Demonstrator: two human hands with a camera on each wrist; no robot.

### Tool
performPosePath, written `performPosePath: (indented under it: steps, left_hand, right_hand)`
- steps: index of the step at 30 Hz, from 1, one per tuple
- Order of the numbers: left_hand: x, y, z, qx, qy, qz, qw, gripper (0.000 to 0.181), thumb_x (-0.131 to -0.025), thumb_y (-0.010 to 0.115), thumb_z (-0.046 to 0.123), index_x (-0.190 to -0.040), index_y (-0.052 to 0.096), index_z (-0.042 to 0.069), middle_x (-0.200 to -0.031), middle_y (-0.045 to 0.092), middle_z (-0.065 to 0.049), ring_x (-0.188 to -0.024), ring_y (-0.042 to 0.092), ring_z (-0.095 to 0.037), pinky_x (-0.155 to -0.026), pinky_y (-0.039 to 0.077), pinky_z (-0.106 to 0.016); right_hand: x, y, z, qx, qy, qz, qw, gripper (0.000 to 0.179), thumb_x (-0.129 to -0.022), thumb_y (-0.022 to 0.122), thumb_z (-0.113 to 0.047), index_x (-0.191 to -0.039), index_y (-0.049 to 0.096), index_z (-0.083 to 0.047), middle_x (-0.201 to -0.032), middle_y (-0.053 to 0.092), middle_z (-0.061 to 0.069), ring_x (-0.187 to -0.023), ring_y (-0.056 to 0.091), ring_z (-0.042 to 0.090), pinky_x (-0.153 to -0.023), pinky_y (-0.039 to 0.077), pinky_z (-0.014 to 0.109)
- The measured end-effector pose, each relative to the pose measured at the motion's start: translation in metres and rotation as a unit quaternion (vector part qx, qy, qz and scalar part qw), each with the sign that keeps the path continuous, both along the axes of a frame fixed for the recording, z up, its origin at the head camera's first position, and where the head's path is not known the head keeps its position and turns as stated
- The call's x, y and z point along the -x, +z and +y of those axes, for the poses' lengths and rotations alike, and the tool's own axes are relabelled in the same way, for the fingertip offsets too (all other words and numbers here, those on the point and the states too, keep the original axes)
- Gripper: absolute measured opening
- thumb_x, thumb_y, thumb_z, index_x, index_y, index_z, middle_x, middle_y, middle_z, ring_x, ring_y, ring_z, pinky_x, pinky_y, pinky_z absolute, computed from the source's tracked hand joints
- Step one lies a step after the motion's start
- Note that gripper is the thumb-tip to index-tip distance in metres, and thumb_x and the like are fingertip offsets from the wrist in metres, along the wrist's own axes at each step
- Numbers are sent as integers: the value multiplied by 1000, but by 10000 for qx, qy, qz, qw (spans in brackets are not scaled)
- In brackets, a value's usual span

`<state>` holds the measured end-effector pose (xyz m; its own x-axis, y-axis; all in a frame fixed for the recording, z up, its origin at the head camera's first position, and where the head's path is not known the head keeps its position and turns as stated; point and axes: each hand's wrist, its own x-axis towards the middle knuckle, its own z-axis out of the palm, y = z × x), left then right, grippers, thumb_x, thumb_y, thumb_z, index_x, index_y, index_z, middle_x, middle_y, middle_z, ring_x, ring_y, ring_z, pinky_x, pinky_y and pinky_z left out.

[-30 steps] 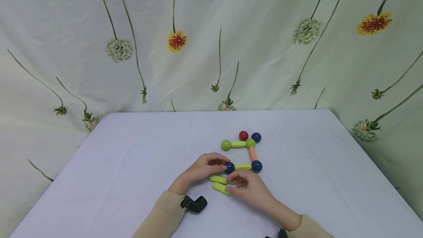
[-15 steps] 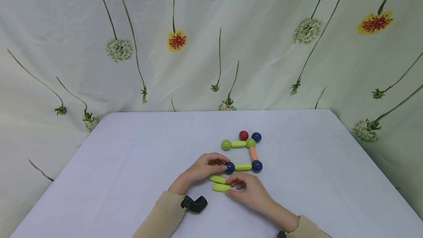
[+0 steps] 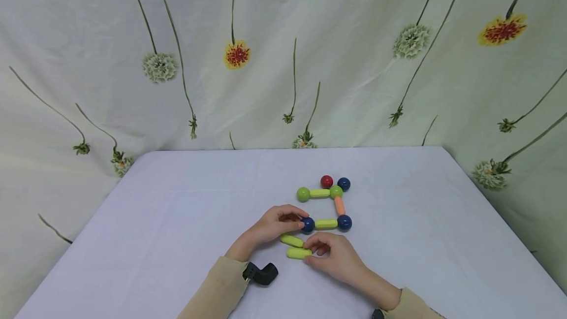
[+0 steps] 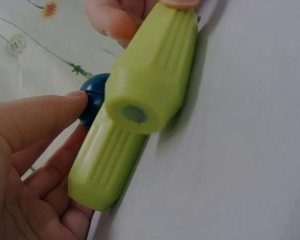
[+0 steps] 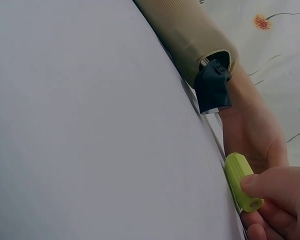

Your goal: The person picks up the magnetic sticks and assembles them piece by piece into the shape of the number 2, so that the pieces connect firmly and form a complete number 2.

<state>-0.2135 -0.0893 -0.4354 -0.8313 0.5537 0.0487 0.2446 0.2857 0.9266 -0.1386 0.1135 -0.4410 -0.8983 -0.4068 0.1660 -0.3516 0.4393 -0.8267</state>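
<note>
My left hand (image 3: 273, 224) pinches a dark blue ball (image 3: 308, 225) between thumb and fingertips; this ball sits at the left end of a yellow-green magnetic rod (image 3: 326, 224). Another blue ball (image 3: 344, 223) caps that rod's right end. Closer to me, my right hand (image 3: 335, 256) pinches a loose yellow-green magnetic rod (image 3: 298, 253) by its right end. In the left wrist view, the held rod (image 4: 155, 70) shows a grey disc in its end face. A second loose rod (image 3: 291, 240) lies just behind it, below my left fingers.
An orange rod (image 3: 339, 206) runs back from the right blue ball to a green ball (image 3: 336, 191). From there a yellow-green rod (image 3: 320, 193) leads left to another green ball (image 3: 303, 194). Behind stand a red ball (image 3: 326, 181) and a blue ball (image 3: 343, 184).
The rod in my right fingers has swung from slanted to nearly level and shifted slightly right. My right hand has moved a little toward me; my left hand stays on the blue ball.
</note>
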Motion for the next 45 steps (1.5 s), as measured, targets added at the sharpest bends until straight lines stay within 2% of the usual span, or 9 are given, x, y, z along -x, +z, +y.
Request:
performPosePath:
  steps: [5,11,18,23,26,33,38,45]
  left_hand:
    - [1,-2,-1,-18,-33,-30,10000,25,-89,65,16,-113,67,10,-105,64,-4,-93,59,-16,-80,46,-27]
    - [-1,-1,1,-5,-8,-66,10000,25,-89,64,11,-113,66,6,-106,64,-7,-94,59,-17,-79,47,-27]
    - [-15,24,4,-69,-94,-39,9999,24,-89,62,7,-112,66,0,-106,64,-11,-94,59,-19,-80,46,-26]
    - [-17,28,5,-74,-124,-43,9999,25,-89,62,6,-112,65,0,-107,64,-11,-94,59,-20,-80,46,-26]
    - [-16,25,5,-73,-119,-51,9999,24,-89,63,7,-112,66,1,-107,64,-11,-94,59,-20,-80,46,-26]
    - [-3,1,4,-12,3,-22,10000,24,-89,64,10,-112,67,7,-106,64,-6,-94,58,-17,-81,46,-28]
    - [0,-3,1,-36,1,-36,10000,24,-88,66,16,-112,68,10,-105,64,-4,-93,59,-16,-80,46,-28]
    - [-2,-1,1,-28,65,-29,10000,24,-89,65,14,-112,68,9,-105,64,-4,-93,59,-16,-80,46,-28]
  right_hand:
    - [-1,1,2,88,-3,-81,9999,19,-78,77,-18,-95,69,-13,-90,67,-6,-75,60,6,-68,51,23]
    - [-4,-1,6,410,-60,-49,9991,20,-79,76,-14,-96,69,-9,-93,67,-2,-78,62,8,-69,52,24]
    - [-6,-4,10,914,-226,240,9953,23,-78,76,-8,-99,67,-8,-96,66,2,-75,61,9,-67,53,26]
    - [-10,-5,13,1055,-323,529,9925,24,-77,75,-4,-99,66,-8,-93,63,3,-72,61,9,-65,53,26]
    - [-12,-5,14,1088,-452,528,9916,24,-76,76,-4,-97,66,-10,-91,62,1,-72,60,9,-66,53,26]
    - [-15,-5,14,1125,-865,445,9889,27,-73,77,-2,-93,67,-15,-89,62,-4,-71,60,10,-66,53,26]
    - [-15,-4,12,1080,-1098,452,9870,26,-72,77,0,-92,67,-13,-87,61,-4,-70,60,9,-66,53,26]
    - [-29,32,4,1054,-1242,554,9851,22,-71,74,9,-89,66,-1,-85,62,6,-69,59,9,-64,53,29]
